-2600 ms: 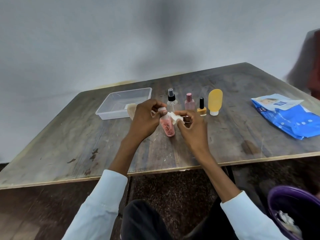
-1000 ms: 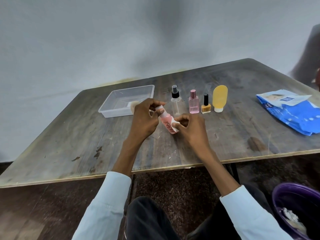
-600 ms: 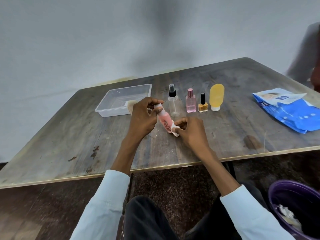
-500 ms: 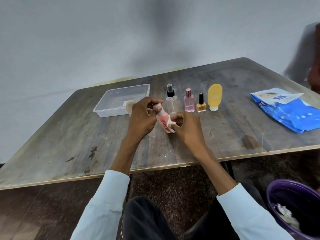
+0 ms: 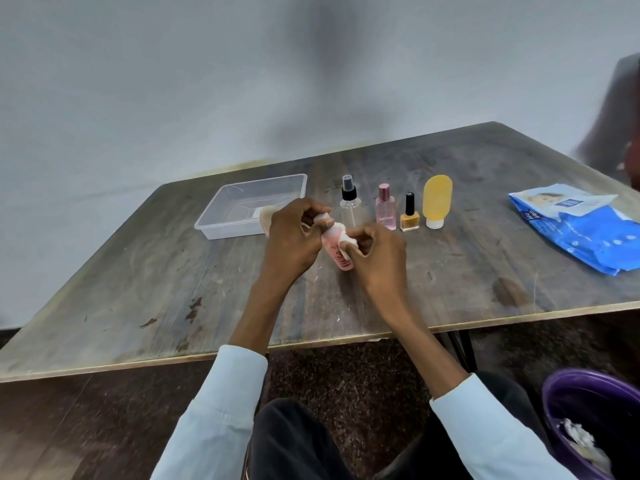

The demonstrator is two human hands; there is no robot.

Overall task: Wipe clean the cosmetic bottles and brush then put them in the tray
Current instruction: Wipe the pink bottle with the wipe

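Note:
My left hand (image 5: 294, 237) grips a small pink bottle (image 5: 337, 252) by its white cap end, tilted over the table. My right hand (image 5: 379, 254) presses a white wipe (image 5: 346, 239) against the bottle's upper side. Behind them stand a clear spray bottle (image 5: 349, 206), a pink perfume bottle (image 5: 385, 213), an orange nail polish bottle (image 5: 409, 216) and a yellow tube (image 5: 437, 200) in a row. The clear plastic tray (image 5: 242, 202) sits at the back left. A beige brush head (image 5: 266, 216) shows at the tray's right corner, partly hidden by my left hand.
A blue pack of wipes (image 5: 581, 226) lies at the table's right side. A purple bin (image 5: 588, 420) with used wipes stands on the floor at lower right. The table's front edge (image 5: 138, 362) runs just before my knees.
My right hand has slid the wipe from the bottle's lower end up toward its cap. My left hand keeps holding the bottle, tilted as before.

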